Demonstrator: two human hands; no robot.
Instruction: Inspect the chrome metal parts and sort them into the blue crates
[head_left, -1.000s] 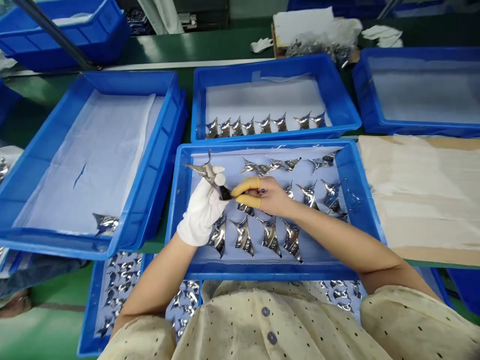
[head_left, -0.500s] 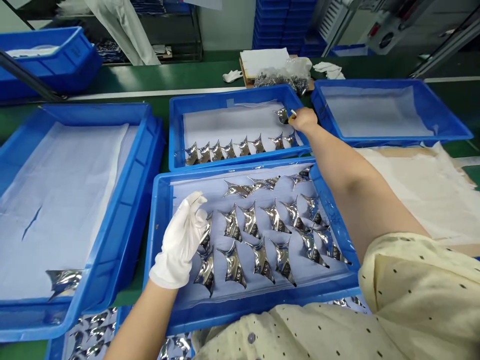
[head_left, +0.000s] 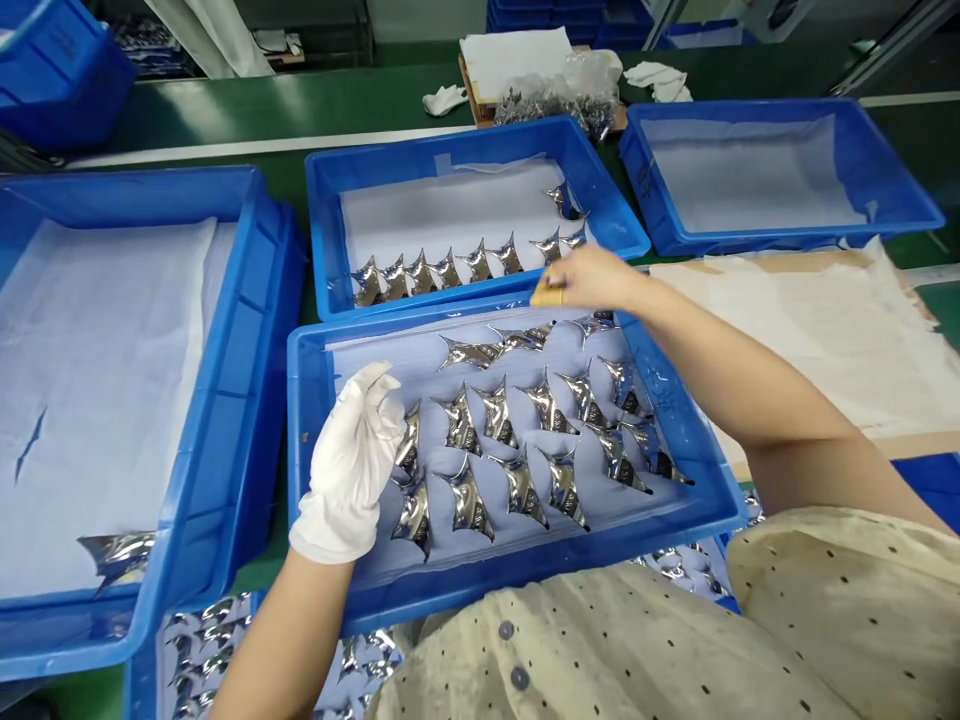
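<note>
We saw the white-gloved left hand (head_left: 351, 465) loosely curled, fingers half open and pinching nothing, just beside the silver foil pieces (head_left: 469, 505) lying in rows in the blue tray (head_left: 315, 400), toward its 9 o'clock side. The right hand (head_left: 589, 280) hung over the tray's 12 o'clock rim, blurred, with yellow finger cots (head_left: 546, 292) showing; we could not tell if it pinched anything. The pieces looked light, thin, and probably slippery and easy to bend, so best taken by a pointed tip, off the mirror face. More pieces sat in the upper tray (head_left: 450, 150) at 12 o'clock. Lower trays at 6 o'clock were partly hidden by the shirt (head_left: 600, 640).
</note>
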